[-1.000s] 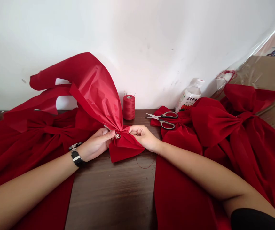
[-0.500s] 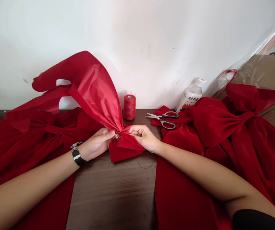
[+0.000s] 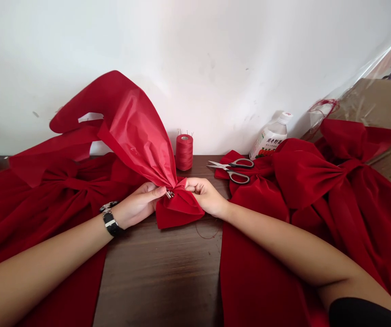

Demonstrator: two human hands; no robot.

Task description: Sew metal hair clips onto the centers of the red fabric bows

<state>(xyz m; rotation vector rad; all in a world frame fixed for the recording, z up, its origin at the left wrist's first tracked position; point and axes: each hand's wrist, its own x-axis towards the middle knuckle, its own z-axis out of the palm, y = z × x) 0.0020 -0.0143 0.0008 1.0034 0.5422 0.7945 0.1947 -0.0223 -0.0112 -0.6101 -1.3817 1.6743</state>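
Both my hands grip a gathered red fabric bow (image 3: 180,209) above the dark wooden table. My left hand (image 3: 144,204) is closed on its left side, the thumb lying by a small metal clip (image 3: 169,194) at the pinched middle. From the right, my right hand (image 3: 204,195) pinches the cloth beside that gather, fingers curled. A long shiny red tail (image 3: 141,131) rises from the pinch and folds over to the left. A thin red thread (image 3: 207,237) loops on the table below my right hand.
Behind my hands stands a red thread spool (image 3: 184,153) with needles in its top. Open scissors (image 3: 234,170) lie on red cloth, near a white-capped bottle (image 3: 272,136). Finished-looking red bows (image 3: 308,172) are heaped at right, another bow (image 3: 76,183) at left. A white wall (image 3: 216,68) closes the back.
The folded tail end has sunk slightly and shifted a little to the right. My left thumb has moved a touch to the right along the gather; both hands keep their grip.
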